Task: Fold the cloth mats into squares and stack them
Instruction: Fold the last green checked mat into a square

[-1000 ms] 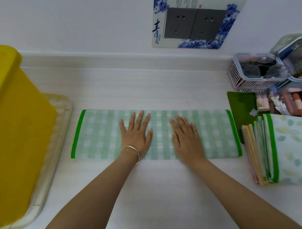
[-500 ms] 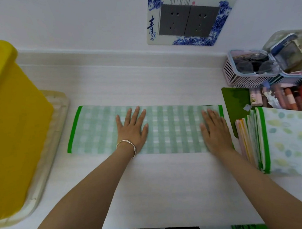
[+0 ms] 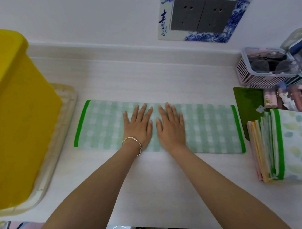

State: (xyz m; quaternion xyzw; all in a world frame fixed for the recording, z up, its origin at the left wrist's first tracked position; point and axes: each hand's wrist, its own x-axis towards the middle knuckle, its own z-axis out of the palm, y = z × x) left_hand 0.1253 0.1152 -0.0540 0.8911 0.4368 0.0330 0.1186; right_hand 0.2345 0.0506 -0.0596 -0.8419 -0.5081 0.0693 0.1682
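Well: soft green-checked cloth mat (image 3: 208, 127), long strip, green end bands, lay right of yellow plastic bin (image 3: 10, 117), long axis running away from bin. Left hand (image 3: 138, 128), right hand (image 3: 170, 127) flat, fingers straight, pressed mid-strip.

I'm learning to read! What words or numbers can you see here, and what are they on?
"青": large blue brush character on the blue-and-white socket surround on the wall; the two smaller characters under it are too small to be sure of.
Thin columns of print and a red seal along the surround's top: too small to read.
Labels on the small bottles at the right: blurred.
The green checked mat: no writing.
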